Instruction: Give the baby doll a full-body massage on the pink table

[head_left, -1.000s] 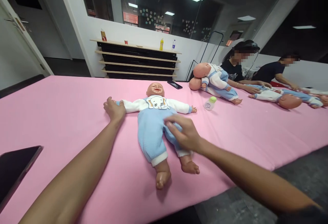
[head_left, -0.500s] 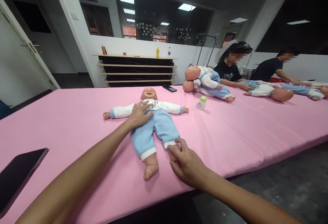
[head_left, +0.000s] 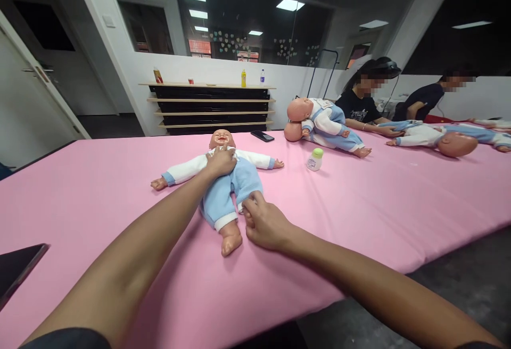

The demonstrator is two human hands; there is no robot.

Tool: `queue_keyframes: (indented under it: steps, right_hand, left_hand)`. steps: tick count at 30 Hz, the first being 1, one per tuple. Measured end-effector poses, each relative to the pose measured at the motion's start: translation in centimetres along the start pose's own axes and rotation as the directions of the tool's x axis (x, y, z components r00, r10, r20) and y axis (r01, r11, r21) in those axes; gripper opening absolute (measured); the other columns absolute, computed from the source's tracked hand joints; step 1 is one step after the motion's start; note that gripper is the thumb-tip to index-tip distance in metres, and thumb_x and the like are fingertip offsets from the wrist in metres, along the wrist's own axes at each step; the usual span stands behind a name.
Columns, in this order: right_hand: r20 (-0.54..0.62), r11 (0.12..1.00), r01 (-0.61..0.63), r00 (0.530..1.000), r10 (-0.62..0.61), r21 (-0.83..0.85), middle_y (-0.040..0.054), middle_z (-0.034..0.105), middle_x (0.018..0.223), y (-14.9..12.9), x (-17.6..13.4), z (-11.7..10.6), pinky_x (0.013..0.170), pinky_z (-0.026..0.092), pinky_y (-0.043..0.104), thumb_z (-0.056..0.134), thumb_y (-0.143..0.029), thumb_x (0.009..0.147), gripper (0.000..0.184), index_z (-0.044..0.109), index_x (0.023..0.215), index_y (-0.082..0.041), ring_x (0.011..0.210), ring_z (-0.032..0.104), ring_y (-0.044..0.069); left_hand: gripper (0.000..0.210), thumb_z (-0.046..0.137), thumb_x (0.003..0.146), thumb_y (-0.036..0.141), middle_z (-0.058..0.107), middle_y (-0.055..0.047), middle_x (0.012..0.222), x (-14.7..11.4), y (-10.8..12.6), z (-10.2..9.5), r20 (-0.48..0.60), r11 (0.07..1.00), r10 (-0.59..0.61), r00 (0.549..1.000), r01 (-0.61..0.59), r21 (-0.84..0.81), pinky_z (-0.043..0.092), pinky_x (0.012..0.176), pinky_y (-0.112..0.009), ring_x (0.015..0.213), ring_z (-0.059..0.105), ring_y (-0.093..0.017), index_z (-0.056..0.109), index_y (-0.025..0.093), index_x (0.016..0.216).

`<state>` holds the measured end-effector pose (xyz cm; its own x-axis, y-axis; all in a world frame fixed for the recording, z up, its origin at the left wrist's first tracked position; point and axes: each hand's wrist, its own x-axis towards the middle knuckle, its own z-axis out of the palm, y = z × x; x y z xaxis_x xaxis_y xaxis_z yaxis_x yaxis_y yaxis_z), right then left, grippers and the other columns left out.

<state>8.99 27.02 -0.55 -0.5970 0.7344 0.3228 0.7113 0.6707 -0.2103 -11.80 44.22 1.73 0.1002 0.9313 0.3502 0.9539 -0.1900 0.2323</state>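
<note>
A baby doll (head_left: 219, 200) in a white top and light blue overalls lies face up on the pink-covered table, its arms spread. My left hand (head_left: 222, 160) rests on the doll's chest, fingers spread over the bib. Lower down, my right hand (head_left: 265, 223) is closed around the doll's leg on the right at the trouser cuff, and that foot is hidden in my grip. The doll's other bare foot (head_left: 231, 240) points toward me. To the right of the doll stands a small white bottle with a green cap (head_left: 314, 159).
Two similar dolls (head_left: 315, 120) lie stacked farther back. A co-worker (head_left: 363, 99) handles another doll (head_left: 439, 140), with a second person (head_left: 423, 99) beyond. One phone (head_left: 262, 136) lies behind my doll, and a dark flat device (head_left: 19, 269) lies at left.
My right hand has moved up and left with the doll's leg, which is now more bent. The doll has shifted slightly away and left, my left hand staying on its chest.
</note>
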Motion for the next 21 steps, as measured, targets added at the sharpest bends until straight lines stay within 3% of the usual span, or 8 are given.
queue_keyframes:
  steps: [3,5,8,11,15,18,21]
  right_hand:
    - [-0.050,0.996,0.051,0.998,-0.047,0.076,0.0076,0.050,0.110,1.0,0.6,1.2,0.056,0.041,0.027,0.055,-0.023,0.081,0.018,0.056,0.099,-0.022,0.066,0.050,0.013]
    - [-0.080,0.980,0.118,0.991,-0.106,0.162,0.0076,0.050,0.115,1.7,0.4,1.8,0.062,0.045,0.027,0.058,-0.026,0.082,0.018,0.057,0.100,-0.022,0.072,0.054,0.014]
    - [-0.111,0.937,0.175,0.983,-0.148,0.303,0.0084,0.049,0.125,2.5,-0.2,2.0,0.071,0.050,0.028,0.060,-0.027,0.084,0.024,0.059,0.108,-0.023,0.081,0.059,0.014]
    - [-0.130,0.883,0.191,0.980,-0.149,0.428,0.0085,0.051,0.131,2.7,-0.6,1.7,0.082,0.052,0.031,0.057,-0.025,0.088,0.027,0.059,0.116,-0.024,0.098,0.062,0.017]
    - [-0.169,0.779,0.216,0.975,-0.143,0.589,0.0082,0.054,0.136,2.4,-0.9,0.9,0.104,0.045,0.035,0.050,-0.022,0.093,0.028,0.058,0.120,-0.024,0.125,0.053,0.018]
    - [-0.167,0.691,0.204,0.978,-0.122,0.693,0.0083,0.052,0.139,1.8,-1.1,0.1,0.110,0.040,0.036,0.048,-0.021,0.094,0.027,0.058,0.119,-0.024,0.133,0.046,0.017]
    - [-0.130,0.612,0.152,0.988,-0.080,0.776,0.0069,0.049,0.143,1.2,-1.3,-0.4,0.111,0.039,0.036,0.048,-0.018,0.093,0.022,0.060,0.111,-0.025,0.136,0.042,0.018]
  left_hand:
    - [0.038,0.049,0.087,0.032,0.053,-0.016,0.132,-3.7,2.0,-1.6,-0.248,0.990,0.082,0.965,-0.108,-0.091,0.029,0.108,-0.055,0.127,0.042,-0.035,0.062,0.017,0.120]
    - [0.031,0.047,0.088,0.032,0.059,-0.015,0.114,-8.1,3.6,-2.8,-0.310,0.974,0.146,0.939,-0.191,-0.119,0.042,0.098,-0.050,0.111,0.053,-0.031,0.065,0.018,0.110]
    - [0.023,0.047,0.089,0.036,0.060,-0.013,0.092,-16.1,5.7,-3.8,-0.183,0.963,0.247,0.952,-0.262,-0.064,0.051,0.074,-0.044,0.084,0.059,-0.027,0.066,0.025,0.097]
    - [0.030,0.052,0.086,0.042,0.062,-0.016,0.100,-22.1,6.9,-3.5,-0.026,0.932,0.361,0.932,-0.361,-0.008,0.053,0.070,-0.046,0.084,0.061,-0.029,0.064,0.025,0.107]
    - [0.046,0.048,0.090,0.037,0.056,-0.017,0.130,-24.2,6.8,-2.1,0.014,0.931,0.363,0.932,-0.363,0.030,0.055,0.070,-0.049,0.096,0.064,-0.031,0.050,0.028,0.134]
    - [0.041,0.040,0.093,0.024,0.055,-0.012,0.134,-23.7,6.0,-2.1,0.065,0.929,0.370,0.927,-0.369,-0.016,0.056,0.073,-0.045,0.098,0.064,-0.027,0.050,0.030,0.132]
    - [0.034,0.043,0.091,0.023,0.062,-0.011,0.122,-23.7,5.5,-3.4,0.078,0.929,0.368,0.927,-0.370,0.012,0.055,0.072,-0.043,0.092,0.062,-0.026,0.058,0.028,0.120]
